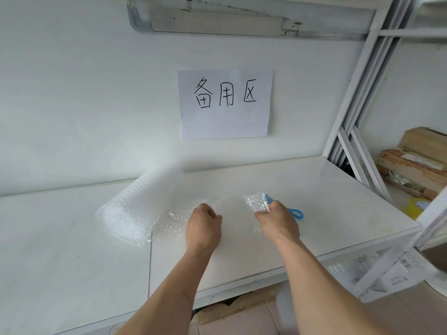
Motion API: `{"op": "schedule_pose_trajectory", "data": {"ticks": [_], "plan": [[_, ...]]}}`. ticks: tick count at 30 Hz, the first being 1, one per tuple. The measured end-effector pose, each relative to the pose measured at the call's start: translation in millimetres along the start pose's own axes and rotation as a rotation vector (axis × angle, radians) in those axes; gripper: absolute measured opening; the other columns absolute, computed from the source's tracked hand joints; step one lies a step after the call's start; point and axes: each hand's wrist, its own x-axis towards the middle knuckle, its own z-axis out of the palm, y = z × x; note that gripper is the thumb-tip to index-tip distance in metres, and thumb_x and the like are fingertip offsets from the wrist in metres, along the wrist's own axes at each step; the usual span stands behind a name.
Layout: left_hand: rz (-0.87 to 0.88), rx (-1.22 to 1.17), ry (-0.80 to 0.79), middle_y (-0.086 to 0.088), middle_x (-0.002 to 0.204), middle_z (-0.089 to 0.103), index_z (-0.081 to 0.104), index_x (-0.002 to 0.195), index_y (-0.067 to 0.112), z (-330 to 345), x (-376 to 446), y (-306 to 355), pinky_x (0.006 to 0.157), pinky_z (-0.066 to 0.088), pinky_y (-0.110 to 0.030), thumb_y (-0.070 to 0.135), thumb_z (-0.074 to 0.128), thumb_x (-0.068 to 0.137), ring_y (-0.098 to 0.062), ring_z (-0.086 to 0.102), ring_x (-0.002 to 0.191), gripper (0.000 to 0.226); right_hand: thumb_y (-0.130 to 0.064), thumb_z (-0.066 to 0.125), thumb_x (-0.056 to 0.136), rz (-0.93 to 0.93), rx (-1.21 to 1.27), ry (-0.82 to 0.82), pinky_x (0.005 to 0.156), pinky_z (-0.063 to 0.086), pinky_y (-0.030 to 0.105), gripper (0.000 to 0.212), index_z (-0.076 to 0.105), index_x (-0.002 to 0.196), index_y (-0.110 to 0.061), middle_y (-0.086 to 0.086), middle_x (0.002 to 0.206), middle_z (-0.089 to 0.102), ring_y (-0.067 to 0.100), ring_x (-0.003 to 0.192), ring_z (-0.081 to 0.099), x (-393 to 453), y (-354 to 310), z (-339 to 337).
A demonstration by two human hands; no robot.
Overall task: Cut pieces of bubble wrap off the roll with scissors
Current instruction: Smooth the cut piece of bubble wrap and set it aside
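Both hands are reaching forward over a white table (pixel 242 259), arms bare. Left hand (pixel 204 224) is resting knuckles-up on the unrolled bubble wrap sheet (pixel 232 201), fingers curled under and pinching its near edge. Right hand (pixel 278 221) is gripping the sheet's right end, where the plastic is bunching up into a crinkled clump between thumb and fingers. Blue scissors (pixel 294 211) are lying on the table just beyond and right of that hand, partly hidden by it; whether the hand is touching them cannot be told. Sheet is stretching flat between the two hands and running left and back to the bubble wrap roll (pixel 135 204), which is lying on its side on the table, tilted toward the wall. Farther back, a paper sign (pixel 226 103) with handwritten characters is hanging on the white wall. At far right, a white metal rack (pixel 358 93) is standing beside the table, with cardboard boxes (pixel 416 155) and a yellow tape roll (pixel 417 206) behind it.
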Motion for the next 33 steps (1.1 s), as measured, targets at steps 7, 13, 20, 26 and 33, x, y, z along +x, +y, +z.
{"op": "schedule_pose_trajectory", "data": {"ticks": [7, 13, 20, 26, 33], "plan": [[-0.024, -0.554, -0.094, 0.003, 0.119, 0.057, 0.056, 0.117, 0.025, -4, -7, 44, 0.057, 0.040, -0.019, 0.013, 0.064, 0.085, -0.015, 0.063, 0.087, 0.035, -0.019, 0.067, 0.081, -0.056, 0.469, 0.145, 0.072, 0.050, 0.035, 0.013, 0.055, 0.085, -0.022, -0.006, 0.075, 0.059, 0.023, 0.072, 0.058, 30, 0, -28], [0.009, -0.478, -0.048, 0.004, 0.129, 0.052, 0.053, 0.131, 0.023, 9, 32, 66, 0.049, 0.040, -0.013, 0.012, 0.059, 0.089, 0.000, 0.055, 0.070, 0.044, -0.021, 0.062, 0.088, -0.046, 0.632, 0.172, 0.079, 0.051, 0.036, 0.016, 0.058, 0.104, -0.018, -0.012, 0.083, 0.057, 0.016, 0.074, 0.057, 59, -11, -34], [0.109, -0.119, 0.018, -0.004, 0.125, 0.056, 0.055, 0.128, 0.015, 29, 101, 52, 0.077, 0.052, -0.031, 0.009, 0.057, 0.089, -0.023, 0.058, 0.099, 0.039, -0.023, 0.057, 0.091, -0.128, 0.421, 0.082, 0.078, 0.046, 0.027, 0.029, 0.058, 0.120, -0.018, -0.002, 0.105, 0.064, 0.023, 0.091, 0.064, 105, -34, -12], [0.215, 0.188, 0.054, -0.004, 0.128, 0.054, 0.051, 0.133, 0.016, 48, 145, 39, 0.080, 0.038, -0.023, 0.013, 0.056, 0.091, -0.023, 0.055, 0.109, 0.042, -0.026, 0.056, 0.092, -0.162, 0.253, 0.046, 0.081, 0.049, 0.031, 0.037, 0.053, 0.129, -0.020, 0.000, 0.114, 0.067, 0.026, 0.097, 0.065, 142, -40, 13], [0.213, 0.381, 0.033, 0.000, 0.133, 0.051, 0.052, 0.132, 0.020, 60, 162, 19, 0.086, 0.045, -0.032, 0.021, 0.052, 0.093, -0.021, 0.052, 0.118, 0.039, -0.027, 0.052, 0.093, -0.183, -0.035, 0.028, 0.087, 0.050, 0.034, 0.043, 0.048, 0.135, -0.020, 0.001, 0.125, 0.065, 0.027, 0.111, 0.060, 164, -32, 36]]}}
